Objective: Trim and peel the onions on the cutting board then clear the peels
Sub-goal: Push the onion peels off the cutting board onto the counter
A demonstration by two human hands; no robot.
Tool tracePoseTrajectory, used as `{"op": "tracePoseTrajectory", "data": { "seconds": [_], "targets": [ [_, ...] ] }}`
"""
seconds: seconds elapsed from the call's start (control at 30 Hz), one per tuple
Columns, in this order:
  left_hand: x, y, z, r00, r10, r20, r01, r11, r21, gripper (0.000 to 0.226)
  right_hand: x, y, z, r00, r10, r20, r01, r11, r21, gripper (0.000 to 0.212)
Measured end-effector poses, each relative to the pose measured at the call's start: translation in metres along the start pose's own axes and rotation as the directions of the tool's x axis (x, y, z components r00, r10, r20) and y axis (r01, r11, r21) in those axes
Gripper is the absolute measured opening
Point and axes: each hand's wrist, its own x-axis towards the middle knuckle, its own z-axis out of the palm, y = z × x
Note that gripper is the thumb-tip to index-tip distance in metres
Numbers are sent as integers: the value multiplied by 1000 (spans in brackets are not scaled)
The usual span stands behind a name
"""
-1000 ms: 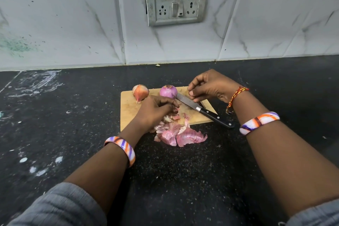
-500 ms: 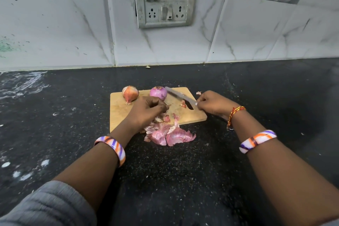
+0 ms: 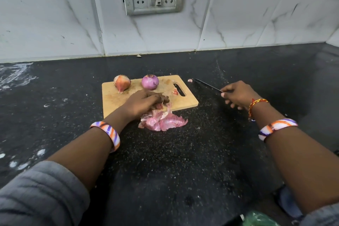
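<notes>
1. Left hand [image 3: 145, 103] curled over peels [image 3: 163, 120] at cutting board [image 3: 117, 102] front edge.
2. Right hand [image 3: 236, 97] gripped knife [image 3: 207, 84] over table [image 3: 183, 152].
3. Two onions [image 3: 150, 82] sat on board's far side.

Head view looks down, close over countertop [image 3: 183, 152].

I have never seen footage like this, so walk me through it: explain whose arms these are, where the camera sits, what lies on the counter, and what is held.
No machine here: a person works bare-handed, filmed by one camera worn on the head, looking down. On the black counter lies a wooden cutting board with an unpeeled onion and a peeled purple onion. A pile of pink peels sits at the board's near edge. The left hand curls its fingers over the peels. The right hand holds a knife beside the board, over the counter.
</notes>
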Motion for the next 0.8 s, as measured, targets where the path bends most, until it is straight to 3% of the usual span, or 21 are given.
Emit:
{"op": "tracePoseTrajectory", "data": {
  "seconds": [0.1,0.17,0.3,0.4,0.63,0.8],
  "targets": [
    [-12,4,3,1000,-10,3,10,999,40,37,-9,8,-15,984,62,167,-68,997,28,21],
    [-19,7,6,999,32,-34,-31,999,32,39,-10,12,-23,985,54,166,-61,997,41,19],
    [-33,10,15,995,65,-72,-70,996,-62,51,2,-2,-18,995,-10,-99,21,993,114,19],
    [-43,8,19,988,56,-141,-79,983,-165,50,17,-9,1,973,-15,-229,18,1000,11,25],
    [-61,14,21,925,-2,-379,-97,965,-243,24,5,4,-3,996,-86,-6,84,987,-137,33],
    [-74,21,24,894,-68,-443,-78,950,-303,32,-36,20,-37,984,-83,161,113,975,-190,28]
  ]
}}
